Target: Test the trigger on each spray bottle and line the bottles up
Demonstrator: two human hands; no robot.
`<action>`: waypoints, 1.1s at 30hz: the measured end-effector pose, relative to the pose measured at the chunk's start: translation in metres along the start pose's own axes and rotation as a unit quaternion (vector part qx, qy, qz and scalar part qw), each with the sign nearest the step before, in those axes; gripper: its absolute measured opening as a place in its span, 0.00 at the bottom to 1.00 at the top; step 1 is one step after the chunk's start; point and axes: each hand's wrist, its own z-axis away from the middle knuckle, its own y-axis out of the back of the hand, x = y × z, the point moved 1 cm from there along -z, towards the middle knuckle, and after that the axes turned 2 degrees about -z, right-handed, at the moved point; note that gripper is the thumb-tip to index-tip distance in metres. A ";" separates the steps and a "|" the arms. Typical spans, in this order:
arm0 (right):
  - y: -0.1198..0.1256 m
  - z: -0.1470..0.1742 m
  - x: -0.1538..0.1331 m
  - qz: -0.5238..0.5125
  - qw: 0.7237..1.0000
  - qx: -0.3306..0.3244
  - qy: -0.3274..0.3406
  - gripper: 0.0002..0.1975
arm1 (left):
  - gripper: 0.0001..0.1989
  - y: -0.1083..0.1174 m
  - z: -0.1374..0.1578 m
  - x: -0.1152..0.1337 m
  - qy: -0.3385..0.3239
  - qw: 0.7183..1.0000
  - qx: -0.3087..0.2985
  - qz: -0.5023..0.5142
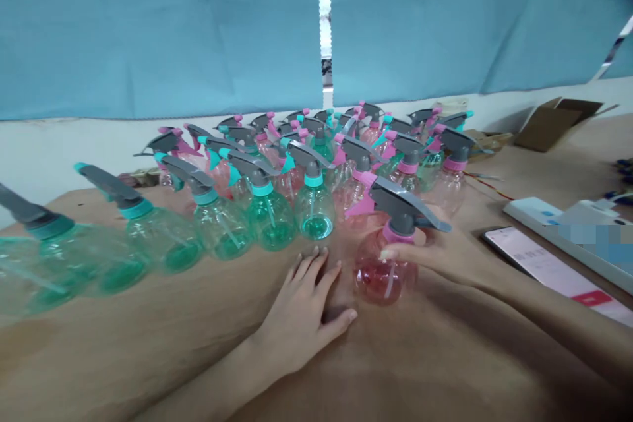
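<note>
My right hand (440, 250) is wrapped round a clear pink spray bottle (378, 277) with a grey and pink trigger head. The thumb lies across its front; the other fingers are mostly hidden behind it. Left of that bottle, my left hand (301, 310) lies on the brown table (198, 349) with its fingers spread and nothing in it. Just beyond its fingertips stands a green spray bottle (315, 211) with a teal collar. Several more green bottles, among them another green spray bottle (271, 221), form a row running off to the left.
Behind the front row, pink and green bottles crowd together, including a pink spray bottle (450, 178). A phone (554, 270) and a white power strip (539, 214) lie at the right. An open cardboard box (548, 125) stands farther back, before the blue curtain (163, 26).
</note>
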 end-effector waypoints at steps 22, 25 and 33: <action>0.032 0.038 0.008 0.011 0.997 0.061 -0.056 0.12 | 0.27 -0.004 -0.014 0.020 -0.025 1.000 0.009 0.007; 0.053 0.050 0.015 0.013 0.990 0.085 -0.110 0.13 | 0.27 -0.007 -0.022 0.028 -0.043 0.999 0.012 0.016; 0.143 0.072 0.050 0.089 0.948 0.264 -0.156 0.12 | 0.27 -0.016 -0.054 0.049 -0.075 0.997 -0.001 0.029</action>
